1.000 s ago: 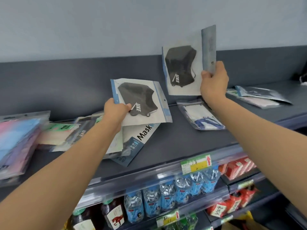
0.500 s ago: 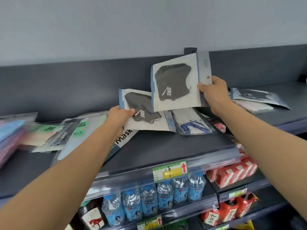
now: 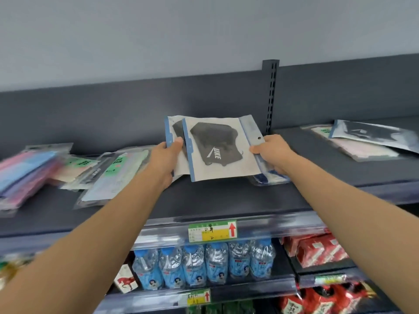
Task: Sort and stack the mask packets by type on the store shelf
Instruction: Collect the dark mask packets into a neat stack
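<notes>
Packet (image 3: 217, 159) pinched by right hand (image 3: 272, 152) lies sideways, header (image 3: 249, 132) rightward; left hand (image 3: 165, 159) grips second packet (image 3: 175, 130)

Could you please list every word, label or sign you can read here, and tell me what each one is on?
"UKE": white print on the front black-mask packet in the right hand.
"FACE MASK": green label on the clear packet lying left on the shelf, blurred.
Red arrow, writing unreadable: price tag on the shelf edge.
Covered or unreadable: rear black-mask packet in the left hand, water bottles, red packs.
</notes>
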